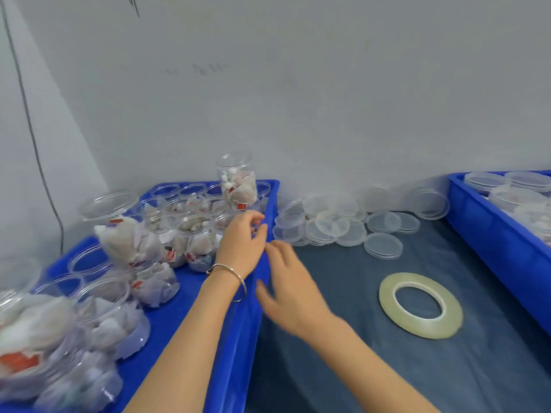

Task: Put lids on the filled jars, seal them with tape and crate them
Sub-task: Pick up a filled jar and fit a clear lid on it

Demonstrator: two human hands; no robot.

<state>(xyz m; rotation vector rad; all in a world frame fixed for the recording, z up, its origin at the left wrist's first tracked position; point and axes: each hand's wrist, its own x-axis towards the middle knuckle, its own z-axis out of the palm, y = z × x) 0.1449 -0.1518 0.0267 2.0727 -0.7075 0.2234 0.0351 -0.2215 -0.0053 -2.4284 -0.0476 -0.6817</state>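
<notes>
Faint illegible wall scrawl (205,68); red-labelled jars (238,186).

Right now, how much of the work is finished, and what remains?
Done: lidded jars stand in the right crate. In hand: both hands, left hand and right hand, are at the left crate's rim; neither plainly holds anything. Left: open filled jars, loose lids, tape roll untouched.

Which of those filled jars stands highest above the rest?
The jar at the far end of the left crate, near the wall. It stands upright on top of the other jars, while those around it sit lower in the crate.
</notes>
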